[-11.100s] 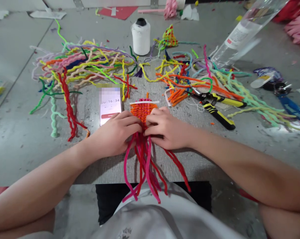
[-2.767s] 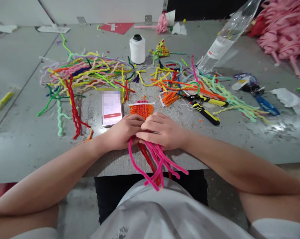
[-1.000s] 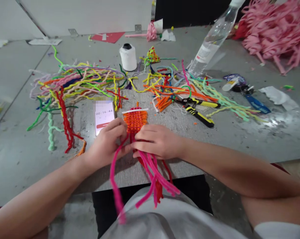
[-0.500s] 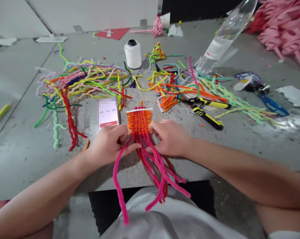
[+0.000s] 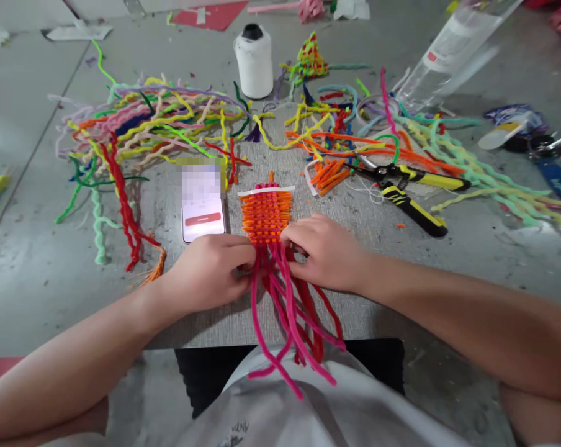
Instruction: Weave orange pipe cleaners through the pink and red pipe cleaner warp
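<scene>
A small woven piece (image 5: 267, 214) of orange and pink pipe cleaners lies on the grey table in front of me, with a white strip across its far end. Long pink pipe cleaners (image 5: 287, 310) and red ones trail from its near edge over the table's edge. At the lower left corner, my left hand (image 5: 215, 268) is closed, thumb and fingers pinching at the base of the pink strands. My right hand (image 5: 327, 253) has its curled fingers on the lower right corner. Both sets of fingertips are partly hidden.
A phone (image 5: 203, 208) lies left of the weave. Beyond are a heap of coloured pipe cleaners (image 5: 159, 127), a white thread spool (image 5: 255, 65) and a small woven cone (image 5: 312, 57). Yellow-black pliers (image 5: 413, 192), cut orange pieces (image 5: 329, 177) and a clear bottle (image 5: 448, 56) are at right.
My left hand has moved right, its extended thumb now drawn in at the strands. The outer left pink pipe cleaner has swung right and crosses another. The view has tilted down.
</scene>
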Demonstrator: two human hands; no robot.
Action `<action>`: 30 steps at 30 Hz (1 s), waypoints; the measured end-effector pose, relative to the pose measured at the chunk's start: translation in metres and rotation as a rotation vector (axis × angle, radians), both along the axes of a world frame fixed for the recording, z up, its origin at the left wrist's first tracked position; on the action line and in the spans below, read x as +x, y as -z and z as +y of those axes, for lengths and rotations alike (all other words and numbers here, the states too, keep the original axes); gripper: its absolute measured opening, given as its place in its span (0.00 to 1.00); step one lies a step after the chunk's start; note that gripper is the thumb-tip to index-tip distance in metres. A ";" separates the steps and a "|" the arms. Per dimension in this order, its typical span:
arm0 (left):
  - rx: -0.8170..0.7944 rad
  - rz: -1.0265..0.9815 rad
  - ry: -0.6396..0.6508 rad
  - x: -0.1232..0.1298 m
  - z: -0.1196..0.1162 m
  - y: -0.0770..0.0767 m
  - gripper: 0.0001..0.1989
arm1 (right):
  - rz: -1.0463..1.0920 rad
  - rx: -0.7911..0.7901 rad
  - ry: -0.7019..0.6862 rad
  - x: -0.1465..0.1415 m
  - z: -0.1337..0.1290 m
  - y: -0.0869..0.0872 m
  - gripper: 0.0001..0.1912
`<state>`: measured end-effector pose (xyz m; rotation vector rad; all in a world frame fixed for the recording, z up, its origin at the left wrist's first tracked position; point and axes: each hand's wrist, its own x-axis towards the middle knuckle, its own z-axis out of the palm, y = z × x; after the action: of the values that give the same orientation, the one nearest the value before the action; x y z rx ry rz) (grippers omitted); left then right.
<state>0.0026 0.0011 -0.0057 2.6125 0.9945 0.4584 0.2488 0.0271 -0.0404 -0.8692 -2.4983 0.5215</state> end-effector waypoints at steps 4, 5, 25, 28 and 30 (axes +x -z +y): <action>-0.031 -0.005 -0.088 0.002 0.000 0.003 0.08 | -0.028 0.145 -0.055 -0.003 0.000 0.001 0.03; -0.044 -0.017 -0.107 0.002 0.000 0.004 0.08 | -0.042 0.191 -0.071 -0.003 0.000 0.001 0.04; 0.062 0.074 0.090 -0.001 0.008 0.007 0.13 | -0.061 0.558 -0.134 -0.015 -0.007 -0.006 0.18; 0.013 -0.013 0.099 -0.002 0.010 0.009 0.11 | -0.082 0.619 -0.124 -0.015 -0.007 -0.008 0.17; 0.003 -0.046 0.088 -0.003 0.011 0.010 0.10 | -0.084 0.653 -0.115 -0.015 -0.007 -0.009 0.17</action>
<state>0.0000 0.0120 -0.0155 2.6228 0.8616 0.4966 0.2342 0.0202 -0.0310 -0.4955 -2.5466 -0.3034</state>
